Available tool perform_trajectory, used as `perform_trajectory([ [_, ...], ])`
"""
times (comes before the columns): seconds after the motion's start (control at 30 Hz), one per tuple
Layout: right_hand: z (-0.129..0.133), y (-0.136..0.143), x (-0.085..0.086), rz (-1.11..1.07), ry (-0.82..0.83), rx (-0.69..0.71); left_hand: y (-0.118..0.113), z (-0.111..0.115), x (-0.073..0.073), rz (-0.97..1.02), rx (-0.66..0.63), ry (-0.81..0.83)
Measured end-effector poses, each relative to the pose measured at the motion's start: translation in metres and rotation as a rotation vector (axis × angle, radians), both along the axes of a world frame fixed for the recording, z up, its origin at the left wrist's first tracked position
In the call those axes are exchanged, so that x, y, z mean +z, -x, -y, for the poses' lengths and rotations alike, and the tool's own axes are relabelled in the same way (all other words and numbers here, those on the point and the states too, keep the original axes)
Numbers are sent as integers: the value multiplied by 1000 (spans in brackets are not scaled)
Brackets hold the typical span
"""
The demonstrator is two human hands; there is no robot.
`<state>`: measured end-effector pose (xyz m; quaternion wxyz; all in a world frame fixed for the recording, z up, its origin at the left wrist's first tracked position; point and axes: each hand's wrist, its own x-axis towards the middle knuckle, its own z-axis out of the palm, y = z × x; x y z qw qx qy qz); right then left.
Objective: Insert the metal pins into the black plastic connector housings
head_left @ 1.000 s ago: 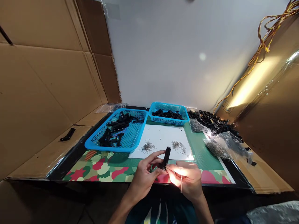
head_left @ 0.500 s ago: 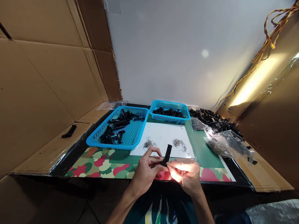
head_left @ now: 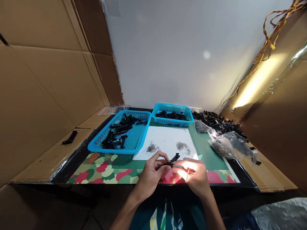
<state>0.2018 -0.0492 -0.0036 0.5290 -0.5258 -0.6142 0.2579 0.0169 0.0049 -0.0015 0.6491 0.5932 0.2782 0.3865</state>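
Observation:
My left hand (head_left: 153, 172) is closed on a narrow black plastic part (head_left: 176, 157), pinching its near end between thumb and fingers. The part's far end points up and to the right, over the near edge of a white sheet (head_left: 168, 135). My right hand (head_left: 193, 174) is closed at the near end of the same part, its fingertips meeting it under bright light. A thin pale rod (head_left: 187, 174) crosses the fingers of this hand; its tip is hard to make out. Two piles of tiny metal pieces, a left pile (head_left: 152, 147) and a right pile (head_left: 182, 147), lie on the sheet.
A large blue basket (head_left: 90, 147) on the left and a smaller blue basket (head_left: 172, 122) behind hold black parts. A heap of black parts (head_left: 216, 123) and clear bags of small pieces (head_left: 223, 148) lie right. One black part (head_left: 70, 138) rests on cardboard at left.
The black part has tipped from nearly upright to a low slant, its far end leaning right. Both hands stay close together on it. The view has shifted slightly.

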Motion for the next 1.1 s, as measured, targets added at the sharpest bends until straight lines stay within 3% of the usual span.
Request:
perform_trajectory([
  [0.17, -1, 3, 3, 89, -18, 35, 1, 2, 0, -10, -24, 28],
  [0.3, -1, -2, 9, 268, -121, 55, 2, 2, 6, -125, -10, -43],
  [0.47, 0, -18, 5, 401, -74, 80, -1, -3, 18, -447, 56, -428],
  [0.6, -2, -26, 2, 459, 12, 145, -3, -9, 19, -553, 60, -663],
  [0.8, 2, -34, 19, 303, 139, 169, 0, -8, 9, -637, 96, -621],
  [0.93, 1, -41, 26, 288, 137, 166, 0, -8, 3, -695, 118, -633],
  [1.1, -11, -34, 18, 214, 8, -43, -1, -8, -1, -724, 117, -647],
])
